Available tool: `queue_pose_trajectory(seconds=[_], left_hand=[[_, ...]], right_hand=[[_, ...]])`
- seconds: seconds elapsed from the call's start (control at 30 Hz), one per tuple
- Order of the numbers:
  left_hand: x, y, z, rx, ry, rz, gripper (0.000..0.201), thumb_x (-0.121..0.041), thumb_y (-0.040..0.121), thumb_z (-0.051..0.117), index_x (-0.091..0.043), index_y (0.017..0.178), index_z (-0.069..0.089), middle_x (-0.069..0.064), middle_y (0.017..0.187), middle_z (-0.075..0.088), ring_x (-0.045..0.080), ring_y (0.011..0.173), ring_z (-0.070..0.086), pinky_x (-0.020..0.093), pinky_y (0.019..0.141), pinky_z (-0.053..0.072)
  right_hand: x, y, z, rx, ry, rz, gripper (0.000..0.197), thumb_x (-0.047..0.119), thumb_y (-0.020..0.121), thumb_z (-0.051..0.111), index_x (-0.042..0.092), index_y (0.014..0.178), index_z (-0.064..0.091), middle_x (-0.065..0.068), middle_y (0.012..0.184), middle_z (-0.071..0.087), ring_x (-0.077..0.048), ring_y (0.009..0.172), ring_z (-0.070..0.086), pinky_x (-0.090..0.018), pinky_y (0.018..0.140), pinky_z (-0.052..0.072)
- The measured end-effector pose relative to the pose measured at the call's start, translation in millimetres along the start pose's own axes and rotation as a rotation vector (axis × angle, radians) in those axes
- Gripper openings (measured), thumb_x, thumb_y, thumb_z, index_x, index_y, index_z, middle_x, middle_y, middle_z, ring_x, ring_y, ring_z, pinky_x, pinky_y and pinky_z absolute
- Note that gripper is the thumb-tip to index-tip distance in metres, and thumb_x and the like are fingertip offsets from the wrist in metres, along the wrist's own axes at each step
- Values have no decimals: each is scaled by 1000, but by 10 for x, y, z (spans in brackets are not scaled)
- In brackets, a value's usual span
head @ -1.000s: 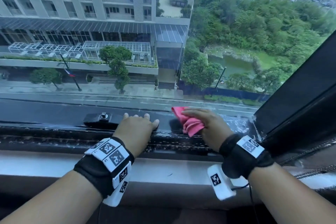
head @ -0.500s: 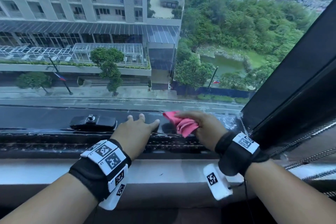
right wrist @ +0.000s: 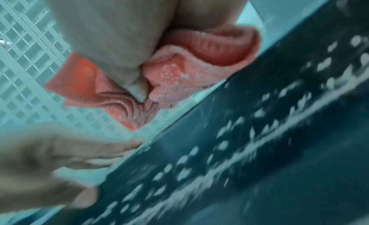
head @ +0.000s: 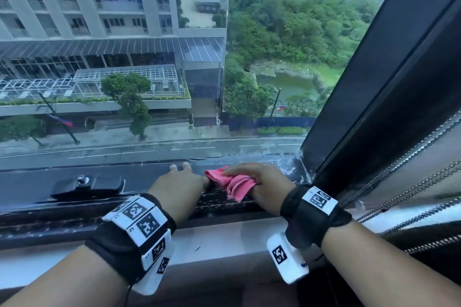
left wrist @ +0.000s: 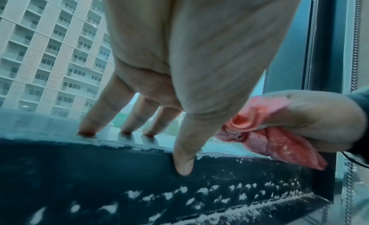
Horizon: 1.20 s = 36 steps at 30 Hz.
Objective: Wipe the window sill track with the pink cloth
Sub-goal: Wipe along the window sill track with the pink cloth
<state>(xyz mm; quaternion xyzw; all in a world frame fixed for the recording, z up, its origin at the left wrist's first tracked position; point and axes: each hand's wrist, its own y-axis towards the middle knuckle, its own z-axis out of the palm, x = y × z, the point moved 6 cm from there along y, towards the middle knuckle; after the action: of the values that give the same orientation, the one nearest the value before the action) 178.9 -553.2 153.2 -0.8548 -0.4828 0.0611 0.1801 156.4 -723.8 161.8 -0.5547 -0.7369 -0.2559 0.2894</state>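
Note:
The dark window sill track [head: 74, 209] runs left to right under the glass, speckled with white grime [left wrist: 219, 195]. My right hand [head: 262, 187] grips the bunched pink cloth [head: 234, 185] and holds it against the track's far ledge; in the right wrist view the thumb digs into the cloth [right wrist: 179, 70]. My left hand [head: 179, 184] lies flat just left of the cloth, its straight fingertips [left wrist: 85, 130] resting on the ledge by the glass and the thumb on the dark rail. The two hands almost touch.
A black window latch [head: 87, 183] sits on the frame left of my left hand. A dark upright window frame [head: 374, 97] closes the track on the right, with beaded blind chains [head: 411, 187] hanging beside it. A pale inner sill [head: 219, 239] lies below.
My right hand has slid the pink cloth left along the ledge until it meets my left hand. The left hand has stayed flat on the track. The head view has shifted left.

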Motion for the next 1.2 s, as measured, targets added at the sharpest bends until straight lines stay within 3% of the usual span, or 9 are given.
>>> queue_pose_trajectory(seconds=[0.17, 0.33, 0.43, 0.5, 0.6, 0.77, 0.9, 1.07, 1.2], left_hand=[[-73, 16, 13, 11, 0, 9, 95, 16, 87, 30, -52, 149, 5, 34, 156, 13, 54, 141, 20, 56, 100, 47], [-53, -11, 25, -12, 40, 18, 81, 3, 98, 36, -56, 147, 8, 33, 155, 19, 51, 138, 31, 51, 96, 48], [-57, -30, 53, 8, 58, 12, 88, 9, 94, 34, -52, 149, 3, 33, 156, 15, 51, 141, 24, 51, 97, 50], [-65, -50, 56, 29, 54, 11, 93, 14, 91, 33, -50, 151, 0, 33, 157, 11, 52, 143, 20, 52, 98, 49], [-60, -90, 43, 46, 46, 9, 96, 16, 89, 32, -49, 151, -1, 32, 158, 9, 52, 143, 17, 53, 99, 49], [-164, -214, 68, 72, 7, 6, 94, 13, 90, 39, -44, 153, -1, 29, 159, 2, 49, 146, 10, 58, 104, 42], [-293, -298, 136, 22, -58, 32, 87, 10, 91, 44, -40, 153, 8, 21, 162, 0, 47, 147, 10, 64, 108, 33], [-423, -340, 154, -16, -55, 14, 92, 6, 91, 40, -40, 152, -11, 18, 162, -10, 48, 147, 6, 67, 108, 29], [-387, -275, 103, -19, 1, -27, 92, 6, 91, 44, -35, 153, -11, 21, 162, -6, 51, 145, 10, 62, 99, 44]], right_hand=[[-80, -28, -177, -95, -348, 126, 70, -5, 74, 44, 34, 130, 56, 14, 137, 54, -11, 127, 42, -31, 110, 34], [-61, -275, 86, -6, -174, -15, 69, -8, 70, 49, 36, 121, 63, 18, 129, 59, -4, 125, 46, -30, 109, 37], [-238, -200, -183, -159, 40, 87, 70, -15, 74, 48, 39, 114, 66, 12, 119, 66, -7, 111, 58, -33, 101, 46], [-395, -143, -386, -292, -37, 158, 73, -14, 73, 45, 42, 117, 62, 12, 116, 66, -10, 106, 60, -36, 96, 49], [-408, -205, -265, -217, -272, 221, 75, -6, 67, 42, 38, 126, 58, 10, 132, 58, -14, 121, 49, -39, 107, 39], [-141, -444, -29, -86, -158, 90, 67, -12, 70, 49, 31, 117, 67, 15, 125, 61, -3, 118, 50, -17, 105, 35], [-272, -426, -401, -333, -235, 204, 71, -18, 65, 45, 19, 122, 65, 0, 125, 61, -14, 116, 53, -13, 101, 31], [-259, -379, -101, -156, -475, 285, 73, -4, 71, 48, 24, 138, 47, 0, 147, 42, -22, 135, 34, -29, 113, 25], [-160, -479, -18, -121, -348, 185, 75, -13, 66, 46, 24, 130, 57, 3, 141, 50, -18, 130, 41, -34, 111, 33]])
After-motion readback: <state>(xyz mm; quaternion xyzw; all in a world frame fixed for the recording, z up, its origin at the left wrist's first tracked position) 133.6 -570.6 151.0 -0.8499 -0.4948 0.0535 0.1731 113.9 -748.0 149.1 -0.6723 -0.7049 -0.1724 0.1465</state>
